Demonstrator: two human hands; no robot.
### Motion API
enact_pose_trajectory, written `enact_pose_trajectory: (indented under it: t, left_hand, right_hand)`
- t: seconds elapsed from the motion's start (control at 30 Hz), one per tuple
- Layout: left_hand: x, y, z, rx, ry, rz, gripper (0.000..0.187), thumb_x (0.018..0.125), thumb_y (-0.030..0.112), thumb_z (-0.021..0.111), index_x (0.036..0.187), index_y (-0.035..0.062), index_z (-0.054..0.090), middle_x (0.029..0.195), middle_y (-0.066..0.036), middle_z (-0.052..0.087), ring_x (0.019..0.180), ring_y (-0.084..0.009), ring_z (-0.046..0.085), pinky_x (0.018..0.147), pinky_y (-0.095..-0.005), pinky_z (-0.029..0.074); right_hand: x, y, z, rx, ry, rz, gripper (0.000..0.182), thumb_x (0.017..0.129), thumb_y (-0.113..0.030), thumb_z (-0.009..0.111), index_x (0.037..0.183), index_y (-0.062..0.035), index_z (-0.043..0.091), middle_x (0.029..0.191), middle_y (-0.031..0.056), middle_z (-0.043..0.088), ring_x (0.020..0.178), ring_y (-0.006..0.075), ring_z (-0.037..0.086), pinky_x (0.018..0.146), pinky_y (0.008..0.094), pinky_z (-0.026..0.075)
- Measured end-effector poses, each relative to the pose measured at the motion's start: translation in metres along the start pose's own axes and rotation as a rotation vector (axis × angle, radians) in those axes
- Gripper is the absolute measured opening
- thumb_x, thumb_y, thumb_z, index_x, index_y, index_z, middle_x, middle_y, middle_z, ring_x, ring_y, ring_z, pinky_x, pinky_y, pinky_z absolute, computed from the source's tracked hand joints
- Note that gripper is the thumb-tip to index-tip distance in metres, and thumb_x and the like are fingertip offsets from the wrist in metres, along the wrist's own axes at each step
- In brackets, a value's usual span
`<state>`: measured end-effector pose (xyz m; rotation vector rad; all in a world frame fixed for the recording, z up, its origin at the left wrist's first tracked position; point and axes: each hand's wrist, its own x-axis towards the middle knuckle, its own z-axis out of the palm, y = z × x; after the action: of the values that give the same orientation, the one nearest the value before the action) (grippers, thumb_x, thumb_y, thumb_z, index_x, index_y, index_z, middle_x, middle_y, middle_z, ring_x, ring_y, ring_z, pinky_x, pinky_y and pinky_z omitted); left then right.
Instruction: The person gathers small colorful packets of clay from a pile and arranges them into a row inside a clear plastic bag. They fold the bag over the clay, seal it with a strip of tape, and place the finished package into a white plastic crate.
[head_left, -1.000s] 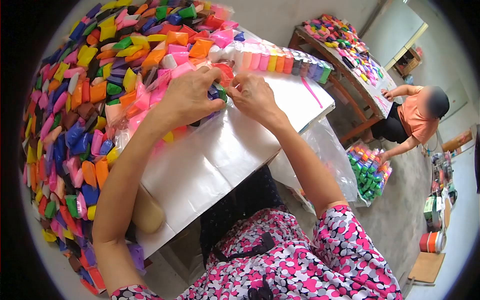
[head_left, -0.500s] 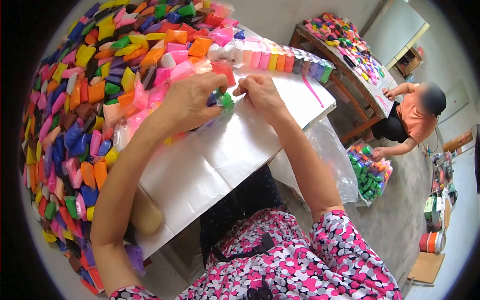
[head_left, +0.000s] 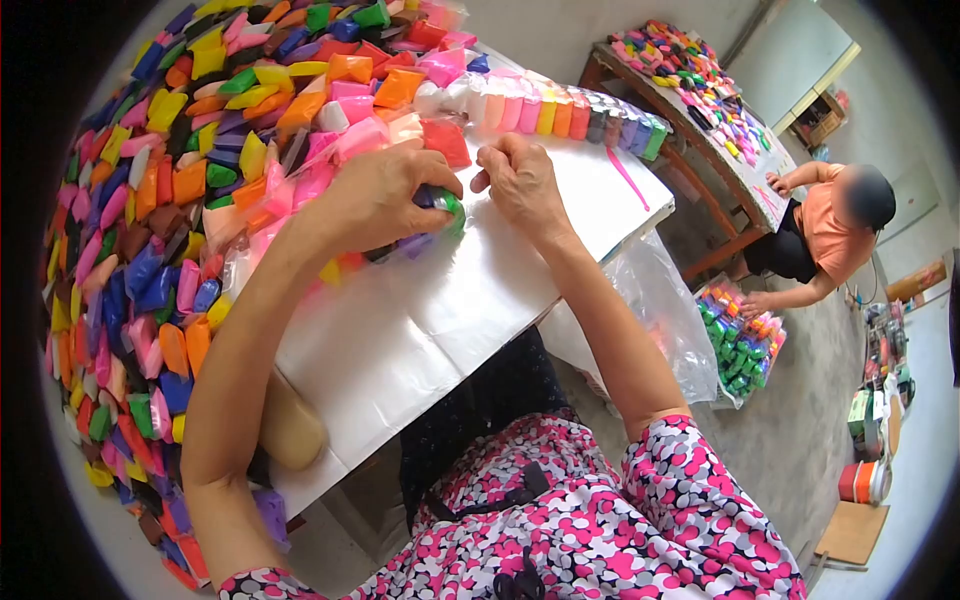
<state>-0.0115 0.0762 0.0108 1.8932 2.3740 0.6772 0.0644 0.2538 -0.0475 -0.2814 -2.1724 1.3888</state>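
My left hand (head_left: 385, 200) is closed round a stack of small plastic-wrapped packets (head_left: 440, 205), which look like coloured modelling clay; green and blue show at its end. The rest of that stack is hidden under my palm and fingers. Just to the right, my right hand (head_left: 520, 190) has its fingers curled together in a pinch, apart from the stack. What is in them, if anything, I cannot make out. Both hands are over the white sheet (head_left: 430, 310) on the table. Beyond them lies a neat row of wrapped packets (head_left: 560, 115), running from white and pink to green.
A big heap of loose coloured packets (head_left: 170, 200) covers the left side. A pink strip (head_left: 628, 180) lies on the sheet. A clear plastic bag (head_left: 655, 310) hangs at the table edge. A co-worker (head_left: 835, 230) reaches to a basket of packets (head_left: 740, 345) beside another table (head_left: 735, 195).
The stack in my left hand has turned and sits deeper in the grip. My right hand has risen slightly. The co-worker's lower hand, earlier at a green packet, has shifted along the basket.
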Motion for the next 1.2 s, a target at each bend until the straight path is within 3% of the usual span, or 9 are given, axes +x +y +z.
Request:
enact_pose_trajectory:
  t: [0.1,0.2,0.27,0.37,0.43,0.57,0.93,1.03,1.2]
  left_hand:
    - [-0.001,0.002,0.003,0.081,-0.003,0.000,0.030,0.077,0.019,0.071,0.103,0.0047,0.071,0.097,-0.011,0.066,0.093,-0.0266,0.064,0.085,-0.0370,0.050]
    - [0.003,0.006,-0.006,0.066,-0.127,-0.123,0.035,0.076,0.028,0.070,0.105,0.0083,0.073,0.105,-0.012,0.069,0.101,-0.0273,0.064,0.088,-0.0391,0.050]
    - [0.007,0.013,-0.019,0.011,-0.259,-0.208,0.036,0.077,0.029,0.070,0.106,0.0084,0.073,0.106,-0.012,0.069,0.104,-0.0263,0.063,0.090,-0.0391,0.049]
    - [0.004,0.003,-0.007,-0.005,-0.166,-0.124,0.037,0.078,0.031,0.069,0.106,0.0077,0.073,0.104,-0.013,0.069,0.101,-0.0268,0.064,0.087,-0.0398,0.050]
    - [0.001,0.011,-0.011,-0.093,-0.217,-0.134,0.036,0.080,0.026,0.070,0.109,0.0055,0.071,0.106,-0.013,0.068,0.100,-0.0267,0.064,0.089,-0.0374,0.050]
    - [0.000,0.030,-0.004,0.092,-0.229,-0.140,0.036,0.083,0.026,0.067,0.112,0.0052,0.069,0.102,-0.013,0.068,0.100,-0.0268,0.064,0.092,-0.0367,0.049]
    - [-0.009,0.018,-0.016,-0.134,-0.204,-0.105,0.053,0.081,0.028,0.067,0.127,0.0038,0.060,0.115,-0.015,0.062,0.107,-0.0265,0.060,0.094,-0.0377,0.048]
    - [-0.014,0.022,-0.026,-0.154,-0.245,-0.169,0.057,0.081,0.027,0.068,0.130,0.0024,0.057,0.120,-0.015,0.061,0.109,-0.0259,0.059,0.095,-0.0367,0.048]
    - [-0.025,0.022,-0.021,-0.114,-0.211,-0.166,0.059,0.078,0.020,0.070,0.132,0.0026,0.055,0.128,-0.016,0.060,0.113,-0.0269,0.058,0.097,-0.0366,0.048]
  right_hand:
    - [0.002,-0.010,0.000,-0.027,-0.007,-0.098,0.024,0.098,-0.018,0.055,0.088,0.0025,0.063,0.070,0.0080,0.068,0.059,0.0081,0.054,0.056,0.0265,0.045]
    - [0.002,-0.016,-0.005,0.117,0.028,-0.109,0.024,0.095,-0.016,0.055,0.083,0.0038,0.063,0.065,0.0120,0.067,0.061,0.0170,0.064,0.062,0.0332,0.051]
    - [-0.001,-0.015,-0.006,0.153,0.024,-0.100,0.023,0.094,-0.015,0.056,0.083,0.0039,0.063,0.065,0.0100,0.066,0.062,0.0144,0.062,0.061,0.0306,0.049]
    - [-0.006,-0.016,-0.011,0.239,0.011,-0.068,0.023,0.094,-0.014,0.056,0.082,0.0038,0.063,0.066,0.0076,0.065,0.063,0.0124,0.061,0.060,0.0284,0.048]
    - [-0.009,-0.023,-0.017,0.296,-0.012,-0.048,0.022,0.094,-0.014,0.055,0.083,0.0036,0.063,0.067,0.0064,0.064,0.063,0.0111,0.061,0.060,0.0272,0.048]
    - [-0.015,-0.017,-0.025,0.224,-0.001,-0.045,0.023,0.095,-0.014,0.055,0.083,0.0046,0.063,0.066,0.0081,0.065,0.061,0.0123,0.060,0.059,0.0284,0.048]
    - [-0.034,-0.022,-0.028,0.034,0.011,-0.082,0.030,0.098,-0.022,0.059,0.087,0.0053,0.063,0.068,0.0092,0.067,0.062,0.0128,0.062,0.059,0.0295,0.049]
    - [-0.037,-0.028,-0.032,-0.003,0.002,-0.096,0.035,0.097,-0.029,0.062,0.090,0.0056,0.064,0.068,0.0113,0.068,0.063,0.0155,0.063,0.060,0.0313,0.049]
    - [-0.049,-0.034,-0.032,-0.224,0.047,-0.152,0.044,0.092,-0.039,0.068,0.093,0.0047,0.066,0.082,0.0182,0.068,0.067,0.0262,0.066,0.065,0.0400,0.050]
